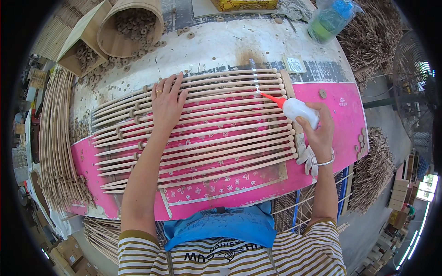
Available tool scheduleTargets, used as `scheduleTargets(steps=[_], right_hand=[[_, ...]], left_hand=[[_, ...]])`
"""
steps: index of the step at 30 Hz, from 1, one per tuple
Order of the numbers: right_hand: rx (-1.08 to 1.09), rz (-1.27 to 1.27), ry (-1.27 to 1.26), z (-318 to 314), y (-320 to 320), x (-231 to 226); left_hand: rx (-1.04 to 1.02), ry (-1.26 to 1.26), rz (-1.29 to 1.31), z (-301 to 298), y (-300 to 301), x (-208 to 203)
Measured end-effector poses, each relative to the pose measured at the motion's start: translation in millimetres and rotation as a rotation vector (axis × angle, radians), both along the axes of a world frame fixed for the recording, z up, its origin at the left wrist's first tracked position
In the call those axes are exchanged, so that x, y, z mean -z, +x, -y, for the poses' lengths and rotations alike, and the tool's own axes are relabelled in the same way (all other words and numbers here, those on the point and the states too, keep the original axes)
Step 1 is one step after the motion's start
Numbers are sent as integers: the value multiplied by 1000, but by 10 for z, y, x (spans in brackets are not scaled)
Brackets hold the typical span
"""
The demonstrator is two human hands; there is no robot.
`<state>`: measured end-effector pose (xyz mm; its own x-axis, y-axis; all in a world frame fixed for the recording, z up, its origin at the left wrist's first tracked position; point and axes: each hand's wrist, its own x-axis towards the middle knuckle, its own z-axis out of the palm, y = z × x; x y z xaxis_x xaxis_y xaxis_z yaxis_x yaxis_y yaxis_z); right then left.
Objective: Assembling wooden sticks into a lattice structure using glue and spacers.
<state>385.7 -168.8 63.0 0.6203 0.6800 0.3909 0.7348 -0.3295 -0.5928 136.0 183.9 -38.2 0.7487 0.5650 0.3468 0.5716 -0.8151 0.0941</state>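
A row of slim wooden sticks (221, 120) lies side by side, with round knobs at the right ends and pointed tips at the left. Small wooden rings (136, 119) sit on several of them toward the left. My left hand (168, 103) rests on the far sticks, fingers spread. In my right hand (318, 129) is a white squeeze bottle (299, 112), tilted so its red nozzle (271, 98) points left. The nozzle tip is at a stick near the knobs. White glue-like dabs (256, 79) mark the farther sticks in a line.
The sticks lie on a pink printed sheet (221, 195). Two wooden containers, a box (80, 43) and a round tub (108, 32), hold rings at the far left. A bagged bottle (329, 23) stands far right. Stick bundles (57, 133) lie left, and a fan (407, 87) stands right.
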Motion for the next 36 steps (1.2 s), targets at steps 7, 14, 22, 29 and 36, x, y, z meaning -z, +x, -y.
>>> scheduleTargets(steps=[7, 14, 22, 29, 36], right_hand=[[-5, -16, -27, 71, -96, 6], [-14, -9, 9, 92, -101, 46], [-3, -16, 19, 178, -184, -10], [-16, -4, -14, 217, -241, 27], [0, 7, -16, 274, -273, -7]], left_hand=[[9, 7, 7, -14, -10, 3], [1, 9, -9, -1, 6, 8], [-8, 4, -17, -20, -13, 17], [-2, -12, -13, -18, 1, 9], [-2, -15, -6, -13, -6, 12]])
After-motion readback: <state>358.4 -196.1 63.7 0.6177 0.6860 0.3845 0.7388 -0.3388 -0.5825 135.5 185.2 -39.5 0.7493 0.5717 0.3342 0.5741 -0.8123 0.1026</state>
